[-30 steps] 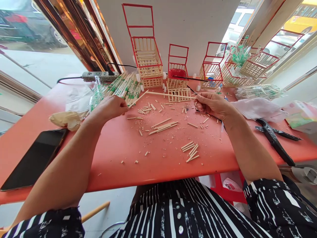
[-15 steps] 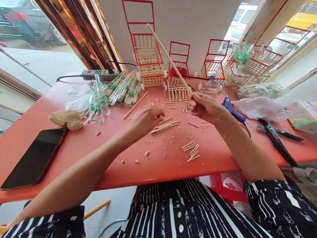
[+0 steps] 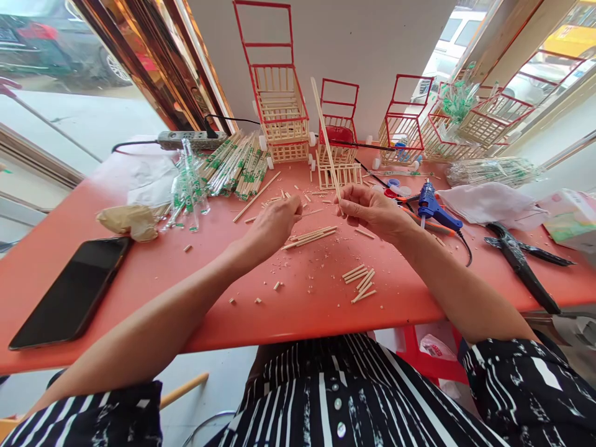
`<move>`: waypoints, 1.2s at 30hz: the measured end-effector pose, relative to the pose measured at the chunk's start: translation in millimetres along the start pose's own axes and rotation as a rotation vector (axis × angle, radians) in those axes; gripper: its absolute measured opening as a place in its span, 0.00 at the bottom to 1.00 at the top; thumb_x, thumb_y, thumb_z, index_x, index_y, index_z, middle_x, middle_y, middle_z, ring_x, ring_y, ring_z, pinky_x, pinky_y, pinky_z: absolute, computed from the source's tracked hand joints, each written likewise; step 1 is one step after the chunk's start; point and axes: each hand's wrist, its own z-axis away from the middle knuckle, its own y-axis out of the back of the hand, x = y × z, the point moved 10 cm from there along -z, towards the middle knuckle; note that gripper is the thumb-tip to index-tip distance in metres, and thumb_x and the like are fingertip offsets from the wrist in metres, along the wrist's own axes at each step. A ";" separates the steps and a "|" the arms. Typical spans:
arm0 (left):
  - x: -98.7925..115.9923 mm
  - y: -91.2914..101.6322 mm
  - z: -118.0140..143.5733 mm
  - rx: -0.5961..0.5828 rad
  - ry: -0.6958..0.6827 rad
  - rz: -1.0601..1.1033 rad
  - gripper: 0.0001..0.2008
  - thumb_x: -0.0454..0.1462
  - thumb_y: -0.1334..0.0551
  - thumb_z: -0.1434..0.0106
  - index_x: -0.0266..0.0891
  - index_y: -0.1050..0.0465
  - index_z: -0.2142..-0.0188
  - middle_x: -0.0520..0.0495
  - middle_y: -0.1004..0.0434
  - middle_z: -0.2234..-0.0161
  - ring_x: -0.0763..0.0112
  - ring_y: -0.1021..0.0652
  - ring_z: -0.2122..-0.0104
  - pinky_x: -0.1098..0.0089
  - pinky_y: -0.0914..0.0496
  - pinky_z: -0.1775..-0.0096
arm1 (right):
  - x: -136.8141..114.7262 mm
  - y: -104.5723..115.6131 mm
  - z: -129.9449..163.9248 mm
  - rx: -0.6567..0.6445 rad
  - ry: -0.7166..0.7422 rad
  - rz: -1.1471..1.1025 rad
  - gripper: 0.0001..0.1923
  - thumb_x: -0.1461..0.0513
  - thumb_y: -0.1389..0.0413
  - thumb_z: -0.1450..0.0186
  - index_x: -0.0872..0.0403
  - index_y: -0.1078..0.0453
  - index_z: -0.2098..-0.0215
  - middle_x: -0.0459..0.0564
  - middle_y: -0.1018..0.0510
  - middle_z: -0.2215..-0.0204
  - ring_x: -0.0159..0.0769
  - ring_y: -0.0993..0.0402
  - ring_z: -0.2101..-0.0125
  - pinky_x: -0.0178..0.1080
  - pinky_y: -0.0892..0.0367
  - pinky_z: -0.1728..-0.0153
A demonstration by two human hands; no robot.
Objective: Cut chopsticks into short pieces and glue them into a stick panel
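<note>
In my right hand (image 3: 372, 210), fingers and thumb pinch a long pale wooden chopstick (image 3: 326, 133) near its lower end; it stands up, leaning slightly left. A doubled edge shows along it, so I cannot tell whether it is one stick or two. My left hand (image 3: 277, 226) hovers over the table with its fingers curled together; whether anything is in them is hidden. Between and below the hands lie several cut sticks (image 3: 311, 237). Nearer the front edge is a group of short stick pieces (image 3: 365, 282). Sawdust and small offcuts (image 3: 278, 286) are scattered around.
Small stick-built carts (image 3: 282, 105) with red handles line the back. Wrapped chopsticks (image 3: 233, 164), a power strip (image 3: 190, 139) and a phone (image 3: 72, 292) are at left. A blue glue gun (image 3: 435, 208), black-handled cutters (image 3: 516, 257) and white cloth (image 3: 493, 205) lie right.
My right hand has moved left and down toward my left hand, and the chopstick has swung more upright. My left hand has curled its fingers tighter. More of the glue gun shows.
</note>
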 end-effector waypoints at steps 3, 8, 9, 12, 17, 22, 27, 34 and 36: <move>-5.1 4.2 -5.6 0.008 0.113 0.512 0.02 0.34 0.35 0.39 0.40 0.27 0.66 0.47 0.22 0.71 0.69 0.28 0.73 0.67 0.35 0.68 | 4.8 -5.0 -2.1 -0.028 0.006 0.128 0.20 0.50 0.28 0.40 0.53 0.29 0.64 0.47 0.18 0.70 0.29 0.28 0.71 0.31 0.37 0.74; -3.2 -20.3 -3.1 -0.116 0.252 1.050 0.15 0.41 0.22 0.50 0.37 0.25 0.72 0.49 0.24 0.74 0.76 0.28 0.76 0.71 0.32 0.71 | 14.9 -8.3 -4.6 0.010 0.006 0.342 0.18 0.48 0.31 0.39 0.54 0.25 0.70 0.45 0.22 0.76 0.28 0.34 0.78 0.34 0.40 0.76; -2.5 -24.2 -1.7 -0.126 0.266 1.075 0.17 0.41 0.20 0.51 0.37 0.25 0.73 0.50 0.25 0.75 0.76 0.28 0.76 0.72 0.32 0.71 | 15.0 -8.1 -4.4 0.029 0.021 0.364 0.18 0.48 0.31 0.39 0.54 0.25 0.70 0.44 0.23 0.77 0.28 0.34 0.78 0.34 0.40 0.75; -0.2 -28.3 1.0 -0.090 0.279 1.119 0.19 0.42 0.18 0.54 0.36 0.24 0.72 0.51 0.25 0.76 0.76 0.26 0.75 0.72 0.29 0.69 | 13.3 -9.6 -2.4 0.065 0.073 0.452 0.17 0.49 0.33 0.37 0.54 0.24 0.70 0.46 0.23 0.76 0.30 0.31 0.75 0.35 0.37 0.71; 11.3 -27.3 2.6 -0.032 0.225 1.117 0.25 0.45 0.17 0.58 0.36 0.25 0.69 0.52 0.23 0.76 0.75 0.24 0.77 0.70 0.25 0.69 | 5.3 -17.5 1.4 0.063 0.172 0.534 0.14 0.52 0.35 0.36 0.54 0.23 0.69 0.45 0.23 0.75 0.30 0.33 0.74 0.35 0.39 0.70; 16.3 -23.3 2.5 0.007 0.180 1.045 0.23 0.45 0.18 0.55 0.36 0.25 0.68 0.52 0.23 0.75 0.73 0.23 0.76 0.69 0.24 0.69 | 6.3 -21.2 1.8 0.025 0.136 0.528 0.16 0.49 0.33 0.36 0.54 0.21 0.67 0.45 0.23 0.74 0.30 0.33 0.73 0.35 0.41 0.70; 18.6 -21.1 0.6 0.018 0.126 1.012 0.20 0.43 0.21 0.52 0.36 0.25 0.68 0.51 0.22 0.73 0.72 0.21 0.74 0.68 0.22 0.68 | -0.1 -24.8 3.7 0.019 0.187 0.606 0.17 0.49 0.36 0.32 0.54 0.22 0.67 0.44 0.23 0.75 0.29 0.33 0.74 0.35 0.41 0.70; 25.8 -11.2 -18.0 0.121 -0.051 0.846 0.11 0.38 0.26 0.43 0.38 0.27 0.71 0.53 0.25 0.75 0.72 0.22 0.75 0.70 0.25 0.69 | -12.9 -18.0 2.4 0.135 0.338 0.795 0.10 0.60 0.42 0.32 0.56 0.23 0.67 0.46 0.21 0.73 0.28 0.32 0.73 0.34 0.39 0.68; 29.4 -7.5 -27.0 0.161 -0.117 0.720 0.09 0.34 0.28 0.43 0.38 0.27 0.72 0.53 0.25 0.76 0.73 0.23 0.75 0.71 0.28 0.69 | -13.8 -11.0 -0.6 0.177 0.355 0.825 0.08 0.62 0.43 0.33 0.56 0.24 0.69 0.45 0.22 0.74 0.28 0.33 0.73 0.34 0.40 0.68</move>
